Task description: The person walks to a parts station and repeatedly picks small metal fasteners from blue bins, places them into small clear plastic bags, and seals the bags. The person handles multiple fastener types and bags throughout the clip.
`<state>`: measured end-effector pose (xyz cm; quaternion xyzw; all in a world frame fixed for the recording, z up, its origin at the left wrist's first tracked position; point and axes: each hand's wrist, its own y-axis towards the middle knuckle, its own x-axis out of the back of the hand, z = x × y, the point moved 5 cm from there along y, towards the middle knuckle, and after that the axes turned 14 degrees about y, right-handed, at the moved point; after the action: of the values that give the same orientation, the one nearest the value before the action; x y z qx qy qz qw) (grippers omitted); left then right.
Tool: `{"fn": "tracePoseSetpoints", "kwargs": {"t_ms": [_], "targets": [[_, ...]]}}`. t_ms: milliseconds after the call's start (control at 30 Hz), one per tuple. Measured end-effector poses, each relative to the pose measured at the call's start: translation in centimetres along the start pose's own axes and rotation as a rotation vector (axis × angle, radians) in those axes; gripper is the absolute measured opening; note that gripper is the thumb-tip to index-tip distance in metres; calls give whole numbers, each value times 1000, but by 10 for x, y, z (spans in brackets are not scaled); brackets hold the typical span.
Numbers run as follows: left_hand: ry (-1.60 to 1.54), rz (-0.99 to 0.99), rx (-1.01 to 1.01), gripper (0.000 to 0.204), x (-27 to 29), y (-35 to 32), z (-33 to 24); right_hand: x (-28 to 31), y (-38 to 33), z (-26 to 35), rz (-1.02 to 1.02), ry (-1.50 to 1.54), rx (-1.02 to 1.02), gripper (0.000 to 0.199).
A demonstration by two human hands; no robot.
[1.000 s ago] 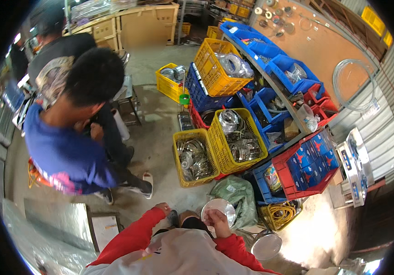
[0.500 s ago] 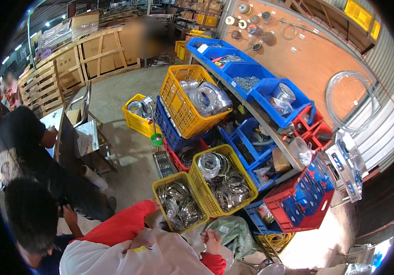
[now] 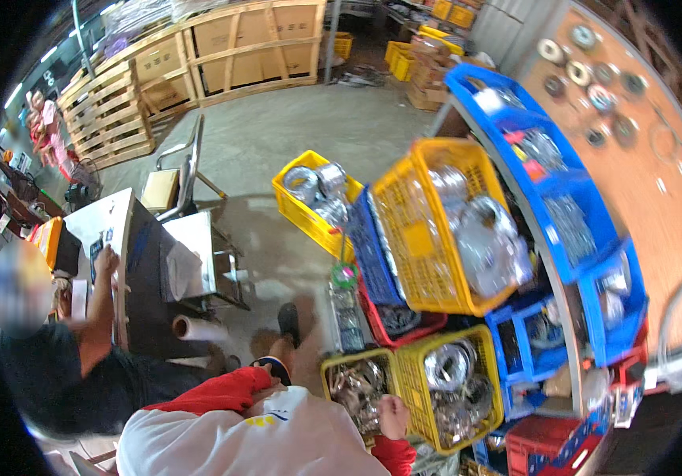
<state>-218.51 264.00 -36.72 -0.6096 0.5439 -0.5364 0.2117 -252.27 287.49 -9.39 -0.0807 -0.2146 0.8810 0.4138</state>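
Note:
My right hand (image 3: 392, 417) is closed, fingers curled in, above the near edge of a small yellow crate (image 3: 326, 379). Whatever it may hold is too small to make out. Shiny coiled metal rings (image 3: 357, 389) fill that crate. Beside it on the right stands a larger yellow crate (image 3: 493, 373) with more metal rings and coils (image 3: 449, 366). My left arm, in a red sleeve (image 3: 218, 393), is bent close to my body. Its hand is mostly hidden at the cuff, near a leg and dark shoe (image 3: 288, 324), so its fingers cannot be read.
Stacked crates, an orange-yellow one (image 3: 404, 230) on top, stand ahead right beside a rack of blue bins (image 3: 587, 274). A co-worker (image 3: 87, 373) sits left at a desk (image 3: 122, 214). A cardboard roll (image 3: 198, 329) and metal-framed stand (image 3: 190, 234) are near it. Wooden pallets (image 3: 107, 119) stand behind.
The view has swung left. My left hand has come away from the small crate's rim toward my body. My right hand, still closed, now appears over that crate's near edge.

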Motion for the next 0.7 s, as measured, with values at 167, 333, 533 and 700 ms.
{"fn": "tracePoseSetpoints", "kwargs": {"t_ms": [167, 333, 533, 700], "targets": [[-98, -7, 3, 54, 137, 41, 84, -244, 137, 96, 582, -215, 137, 34], [-78, -134, 64, 58, 280, 35, 121, -390, 234, 207, 716, -192, 196, 38], [-95, -231, 137, 63, 468, 45, 145, -486, 344, 257, 690, -762, 610, 37], [-50, -300, 156, 67, 617, 120, 146, -618, 460, 284, 789, -478, 361, 27]]}}
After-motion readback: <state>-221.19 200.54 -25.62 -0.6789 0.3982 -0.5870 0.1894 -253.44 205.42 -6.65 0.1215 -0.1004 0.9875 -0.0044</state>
